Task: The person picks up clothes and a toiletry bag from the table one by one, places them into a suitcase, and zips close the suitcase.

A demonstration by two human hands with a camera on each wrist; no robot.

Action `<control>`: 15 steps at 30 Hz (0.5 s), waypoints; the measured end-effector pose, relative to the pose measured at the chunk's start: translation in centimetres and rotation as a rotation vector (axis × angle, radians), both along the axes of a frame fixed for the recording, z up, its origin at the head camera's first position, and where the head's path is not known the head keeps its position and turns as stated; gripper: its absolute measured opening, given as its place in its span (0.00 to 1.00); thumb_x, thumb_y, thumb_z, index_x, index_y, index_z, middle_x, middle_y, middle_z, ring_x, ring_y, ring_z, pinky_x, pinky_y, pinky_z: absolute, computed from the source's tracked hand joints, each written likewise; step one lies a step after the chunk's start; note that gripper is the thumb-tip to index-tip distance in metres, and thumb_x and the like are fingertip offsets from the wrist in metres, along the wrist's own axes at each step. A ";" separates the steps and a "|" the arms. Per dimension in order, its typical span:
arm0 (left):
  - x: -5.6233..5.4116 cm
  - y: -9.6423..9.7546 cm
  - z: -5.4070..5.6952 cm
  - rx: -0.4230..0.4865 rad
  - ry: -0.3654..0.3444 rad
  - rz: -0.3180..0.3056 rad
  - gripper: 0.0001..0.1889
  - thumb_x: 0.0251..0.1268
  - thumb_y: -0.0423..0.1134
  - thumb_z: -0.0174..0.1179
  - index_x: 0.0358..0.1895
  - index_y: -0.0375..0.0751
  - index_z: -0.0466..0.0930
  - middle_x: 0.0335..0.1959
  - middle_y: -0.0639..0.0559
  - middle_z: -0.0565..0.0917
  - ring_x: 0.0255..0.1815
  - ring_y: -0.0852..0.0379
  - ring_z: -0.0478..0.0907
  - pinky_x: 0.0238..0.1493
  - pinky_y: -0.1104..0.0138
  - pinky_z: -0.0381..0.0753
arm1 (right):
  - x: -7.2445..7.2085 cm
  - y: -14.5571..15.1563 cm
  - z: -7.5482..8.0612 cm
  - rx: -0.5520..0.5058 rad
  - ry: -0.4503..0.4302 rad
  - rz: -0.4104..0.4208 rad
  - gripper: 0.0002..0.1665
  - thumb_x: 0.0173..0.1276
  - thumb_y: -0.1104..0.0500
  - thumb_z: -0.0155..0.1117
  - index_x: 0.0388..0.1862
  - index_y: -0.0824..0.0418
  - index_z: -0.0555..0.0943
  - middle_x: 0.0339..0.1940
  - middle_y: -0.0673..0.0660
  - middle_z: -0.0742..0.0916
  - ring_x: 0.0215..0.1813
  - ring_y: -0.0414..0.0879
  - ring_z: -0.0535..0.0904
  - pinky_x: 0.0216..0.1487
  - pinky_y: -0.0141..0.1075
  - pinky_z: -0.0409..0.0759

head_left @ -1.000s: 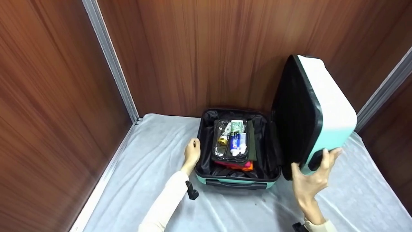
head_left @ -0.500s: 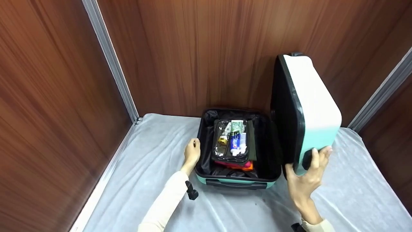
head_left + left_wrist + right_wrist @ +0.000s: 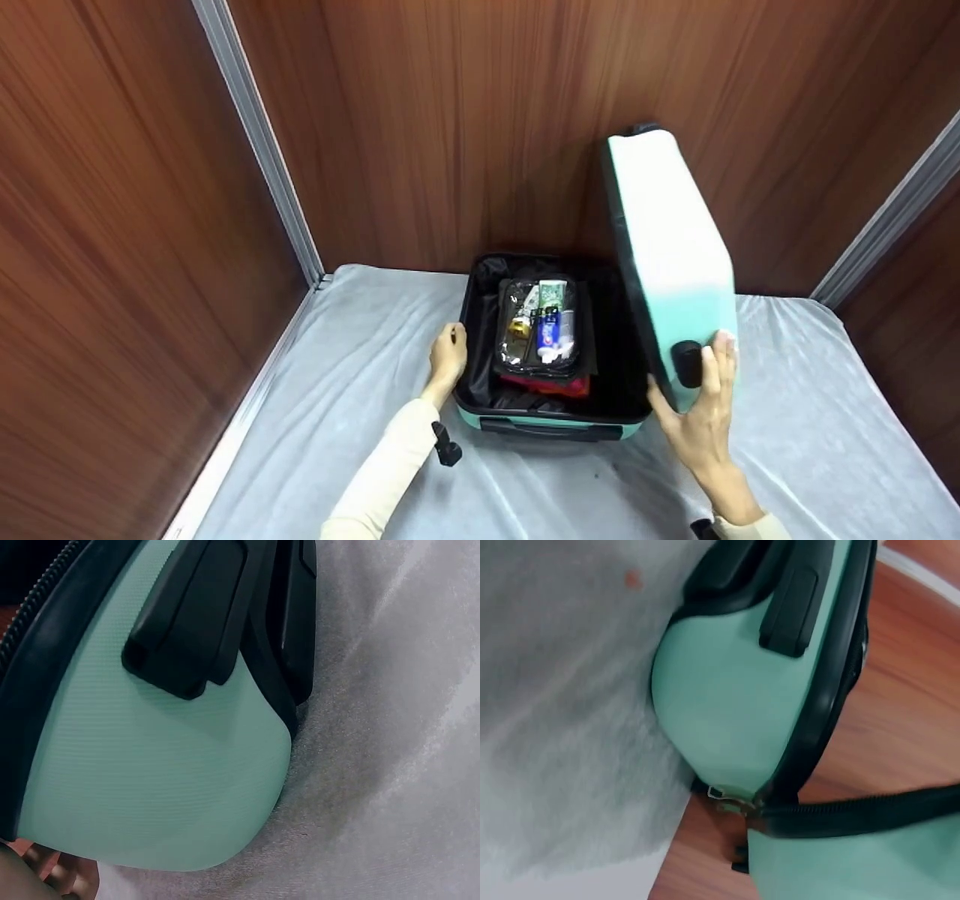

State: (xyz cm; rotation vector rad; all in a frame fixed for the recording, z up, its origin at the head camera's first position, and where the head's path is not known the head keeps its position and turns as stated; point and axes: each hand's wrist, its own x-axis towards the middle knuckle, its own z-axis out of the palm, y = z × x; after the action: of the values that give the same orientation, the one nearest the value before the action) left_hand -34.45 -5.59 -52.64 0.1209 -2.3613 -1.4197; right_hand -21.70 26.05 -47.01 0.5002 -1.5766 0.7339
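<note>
A mint-green suitcase lies opened on the bed-like grey cloth. Its base (image 3: 469, 420) sits flat, while the lid (image 3: 667, 247), white to mint, leans over the right side. Curled at the base's left rim, my left hand (image 3: 448, 352) holds that edge; its fingers (image 3: 71, 877) show below the shell in the left wrist view. My right hand (image 3: 705, 420) grips the lid's near corner, thumb at the rim and fingers on the outer shell beside a black foot (image 3: 687, 364). Inside the base, a clear toiletry bag (image 3: 514, 351) with several tubes rests on folded clothes (image 3: 551, 385).
Grey cloth (image 3: 360, 360) spreads under the suitcase. Wood-grain panels (image 3: 450, 135) stand behind and on both sides. A black carry handle (image 3: 551, 431) is on the base's near side. The zipper track (image 3: 34, 604) runs along the rim in the left wrist view.
My right hand has swung the lid leftward, tilting it over the base so that its inner side is hidden and shadow covers more of the contents. My left hand stays put.
</note>
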 end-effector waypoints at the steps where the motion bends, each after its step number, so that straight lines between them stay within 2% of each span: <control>1: 0.0 0.0 0.0 0.004 0.000 0.000 0.12 0.77 0.36 0.47 0.39 0.33 0.78 0.34 0.40 0.81 0.38 0.40 0.78 0.45 0.50 0.75 | 0.0 0.1 0.0 0.019 0.000 0.020 0.39 0.66 0.54 0.68 0.64 0.75 0.63 0.69 0.78 0.67 0.73 0.69 0.59 0.73 0.57 0.53; 4: 0.0 0.2 0.1 0.012 -0.005 -0.001 0.13 0.77 0.36 0.47 0.38 0.33 0.79 0.32 0.41 0.80 0.37 0.41 0.77 0.44 0.50 0.75 | -0.2 0.3 0.2 0.048 -0.013 0.017 0.44 0.65 0.50 0.69 0.66 0.75 0.61 0.69 0.81 0.64 0.72 0.71 0.58 0.72 0.57 0.55; 10: 0.1 0.2 -0.1 0.011 -0.002 -0.012 0.12 0.78 0.36 0.47 0.38 0.34 0.78 0.29 0.43 0.78 0.34 0.44 0.75 0.42 0.52 0.74 | -0.9 1.0 -0.1 0.009 -0.109 -0.139 0.57 0.54 0.34 0.71 0.68 0.72 0.63 0.68 0.78 0.68 0.69 0.73 0.63 0.68 0.62 0.58; 15: 0.1 -0.2 -0.3 0.001 0.018 -0.003 0.12 0.77 0.35 0.48 0.36 0.34 0.77 0.30 0.43 0.78 0.33 0.43 0.75 0.42 0.51 0.75 | -1.2 0.9 -0.5 -0.006 -0.132 -0.170 0.58 0.50 0.32 0.71 0.67 0.70 0.65 0.66 0.74 0.72 0.64 0.71 0.67 0.64 0.60 0.61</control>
State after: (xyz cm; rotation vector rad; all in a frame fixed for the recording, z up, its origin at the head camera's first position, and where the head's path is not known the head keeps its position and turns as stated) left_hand -34.38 -5.77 -52.95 0.1040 -2.3475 -1.4174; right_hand -22.92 26.96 -47.50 0.3141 -1.7164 0.6525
